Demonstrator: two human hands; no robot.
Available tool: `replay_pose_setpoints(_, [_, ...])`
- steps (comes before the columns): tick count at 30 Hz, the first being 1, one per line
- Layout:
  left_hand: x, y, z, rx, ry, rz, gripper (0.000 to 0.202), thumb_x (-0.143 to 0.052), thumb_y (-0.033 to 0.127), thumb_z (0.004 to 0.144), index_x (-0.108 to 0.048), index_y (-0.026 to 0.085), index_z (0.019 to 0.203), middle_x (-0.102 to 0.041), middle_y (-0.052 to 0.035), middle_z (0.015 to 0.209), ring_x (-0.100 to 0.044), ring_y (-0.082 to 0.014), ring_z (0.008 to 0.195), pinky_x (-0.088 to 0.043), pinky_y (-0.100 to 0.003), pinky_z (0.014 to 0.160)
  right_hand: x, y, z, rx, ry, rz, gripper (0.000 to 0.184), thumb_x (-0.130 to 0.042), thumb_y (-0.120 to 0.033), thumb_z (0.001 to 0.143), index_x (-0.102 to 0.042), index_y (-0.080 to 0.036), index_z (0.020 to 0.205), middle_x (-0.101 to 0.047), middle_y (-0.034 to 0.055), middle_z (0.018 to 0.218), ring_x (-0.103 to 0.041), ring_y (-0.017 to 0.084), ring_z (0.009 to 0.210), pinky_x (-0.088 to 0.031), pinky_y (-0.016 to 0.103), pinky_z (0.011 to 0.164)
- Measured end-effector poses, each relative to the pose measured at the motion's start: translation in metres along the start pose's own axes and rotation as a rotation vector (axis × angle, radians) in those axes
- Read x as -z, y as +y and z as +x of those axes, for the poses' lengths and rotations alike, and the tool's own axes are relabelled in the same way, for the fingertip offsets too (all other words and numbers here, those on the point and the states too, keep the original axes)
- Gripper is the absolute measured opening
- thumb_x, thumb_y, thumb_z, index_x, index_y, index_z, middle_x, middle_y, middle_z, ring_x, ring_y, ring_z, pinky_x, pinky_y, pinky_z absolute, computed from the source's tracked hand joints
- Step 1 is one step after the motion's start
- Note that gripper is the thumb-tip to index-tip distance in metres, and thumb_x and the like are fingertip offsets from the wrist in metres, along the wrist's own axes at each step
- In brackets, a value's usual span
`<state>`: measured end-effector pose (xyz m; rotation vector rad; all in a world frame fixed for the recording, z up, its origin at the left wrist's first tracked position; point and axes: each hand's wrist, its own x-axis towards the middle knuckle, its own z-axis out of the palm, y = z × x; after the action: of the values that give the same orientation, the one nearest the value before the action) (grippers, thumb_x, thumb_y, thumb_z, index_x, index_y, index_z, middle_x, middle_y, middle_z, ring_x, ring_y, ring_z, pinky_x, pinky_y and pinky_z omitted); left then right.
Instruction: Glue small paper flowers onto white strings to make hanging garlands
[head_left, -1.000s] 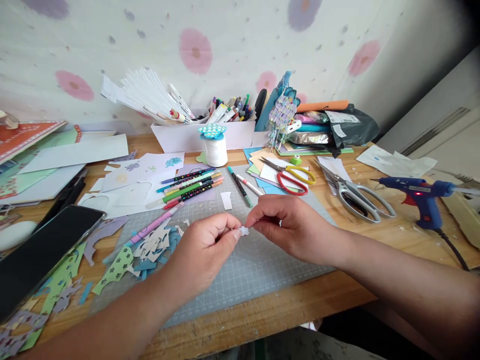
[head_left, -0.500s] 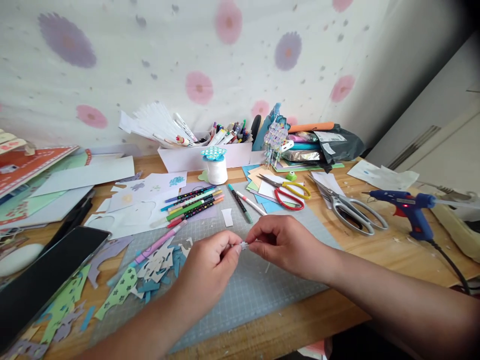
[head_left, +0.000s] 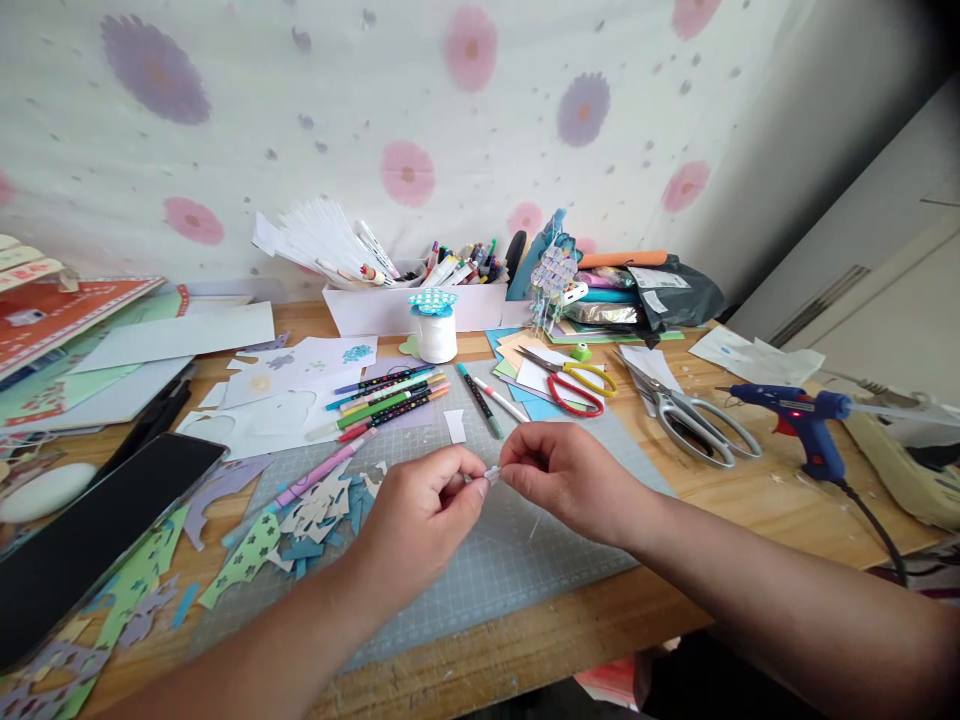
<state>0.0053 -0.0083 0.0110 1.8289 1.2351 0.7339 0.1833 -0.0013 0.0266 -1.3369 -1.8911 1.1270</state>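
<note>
Pinches one side of a small, whitish, irregular paper-like piece (head_left: 492,474) between closed thumb and fingers of the bare left hand (head_left: 429,508), and closes the fingertips of the bare right hand (head_left: 568,482) on its opposite edge. Holds it above the grey gridded cutting mat (head_left: 577,550), right of white and blue paper scraps (head_left: 319,508).

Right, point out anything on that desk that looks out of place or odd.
The blue glue gun stands out most: its red light is lit though it lies unheld, with no stand visible under it. Paper scraps also look untidy, strewn loosely over the left part of the cutting mat and onto the wooden desk.
</note>
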Motion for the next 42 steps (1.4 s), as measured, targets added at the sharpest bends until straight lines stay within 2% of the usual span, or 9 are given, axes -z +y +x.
replay_pose_setpoints(9, [0.001, -0.007, -0.002, -0.343, 0.110, 0.266, 0.018, -0.044, 0.016, 0.086, -0.057, 0.018, 0.074, -0.048, 0.0049, 0.059, -0.043, -0.0092, 0.054, -0.033, -0.021, 0.055, -0.003, 0.000, -0.001, -0.114, -0.052, 0.235, 0.007, -0.053, -0.018, 0.079, -0.054, -0.016, 0.072, -0.044, -0.0057, 0.059, -0.037, 0.008, 0.053, -0.033, 0.020, 0.050])
replay_pose_setpoints(12, [0.001, -0.005, -0.001, -0.257, 0.088, 0.216, 0.017, -0.046, 0.019, 0.086, -0.056, 0.019, 0.072, -0.045, 0.0056, 0.056, -0.041, -0.0095, 0.051, -0.032, -0.021, 0.052, -0.004, 0.001, 0.000, -0.098, -0.033, 0.195, 0.007, -0.055, -0.017, 0.078, -0.055, -0.016, 0.071, -0.046, -0.0051, 0.059, -0.039, 0.008, 0.054, -0.033, 0.021, 0.051])
replay_pose_setpoints(15, [0.001, -0.002, 0.000, -0.092, 0.045, 0.094, 0.019, -0.048, 0.025, 0.086, -0.054, 0.019, 0.070, -0.041, 0.0065, 0.052, -0.038, -0.0097, 0.049, -0.030, -0.021, 0.047, -0.002, 0.003, -0.001, -0.003, 0.012, 0.101, 0.005, -0.057, -0.017, 0.078, -0.058, -0.015, 0.073, -0.053, -0.0031, 0.063, -0.044, 0.009, 0.059, -0.036, 0.022, 0.055])
replay_pose_setpoints(17, [0.001, -0.002, 0.000, -0.106, 0.060, 0.110, 0.019, -0.048, 0.026, 0.087, -0.055, 0.019, 0.070, -0.042, 0.0066, 0.051, -0.039, -0.0097, 0.048, -0.031, -0.021, 0.046, 0.000, 0.005, -0.002, 0.058, 0.010, 0.115, 0.005, -0.058, -0.020, 0.079, -0.061, -0.015, 0.079, -0.055, -0.0021, 0.065, -0.046, 0.010, 0.060, -0.038, 0.022, 0.056])
replay_pose_setpoints(21, [0.003, -0.006, -0.007, -0.439, 0.171, 0.386, 0.017, -0.049, 0.017, 0.088, -0.063, 0.018, 0.078, -0.055, 0.0022, 0.060, -0.050, -0.0112, 0.054, -0.037, -0.023, 0.056, 0.005, 0.011, -0.009, 0.228, 0.042, 0.096, 0.011, -0.062, -0.024, 0.080, -0.063, -0.015, 0.086, -0.054, -0.0012, 0.068, -0.049, 0.010, 0.059, -0.042, 0.022, 0.054])
replay_pose_setpoints(25, [0.005, -0.008, -0.013, -0.634, 0.294, 0.507, 0.015, -0.055, 0.015, 0.086, -0.068, 0.019, 0.093, -0.060, -0.0012, 0.065, -0.055, -0.0138, 0.059, -0.039, -0.025, 0.060, 0.011, 0.014, -0.019, 0.642, 0.228, -0.258, 0.007, -0.058, -0.011, 0.082, -0.063, -0.016, 0.083, -0.059, 0.0027, 0.072, -0.055, 0.011, 0.062, -0.045, 0.023, 0.056])
replay_pose_setpoints(29, [0.005, -0.007, -0.011, -0.428, 0.217, 0.176, 0.019, -0.063, 0.029, 0.083, -0.064, 0.020, 0.100, -0.061, 0.0004, 0.067, -0.055, -0.0139, 0.061, -0.043, -0.025, 0.062, 0.025, 0.013, -0.028, 1.003, 0.403, -0.672, 0.015, -0.057, -0.010, 0.083, -0.062, -0.020, 0.094, -0.061, 0.0027, 0.076, -0.055, 0.012, 0.065, -0.044, 0.026, 0.056])
replay_pose_setpoints(35, [-0.001, -0.004, -0.006, -0.097, -0.171, -0.570, 0.032, -0.050, 0.044, 0.091, -0.063, 0.021, 0.108, -0.065, -0.0080, 0.112, -0.055, -0.0230, 0.109, -0.042, -0.035, 0.093, 0.034, 0.009, -0.031, 1.104, 0.402, -0.696, 0.019, -0.056, -0.011, 0.083, -0.062, -0.022, 0.098, -0.059, 0.0017, 0.077, -0.054, 0.013, 0.064, -0.046, 0.026, 0.058])
replay_pose_setpoints(42, [-0.007, 0.004, -0.011, 0.028, -0.343, -0.939, 0.021, -0.063, 0.038, 0.083, -0.065, 0.017, 0.085, -0.064, -0.0020, 0.076, -0.060, -0.0161, 0.076, -0.044, -0.032, 0.078, 0.023, 0.003, -0.023, 1.086, 0.396, -0.641, 0.016, -0.056, -0.011, 0.084, -0.063, -0.021, 0.095, -0.057, 0.0029, 0.076, -0.056, 0.013, 0.067, -0.047, 0.025, 0.058])
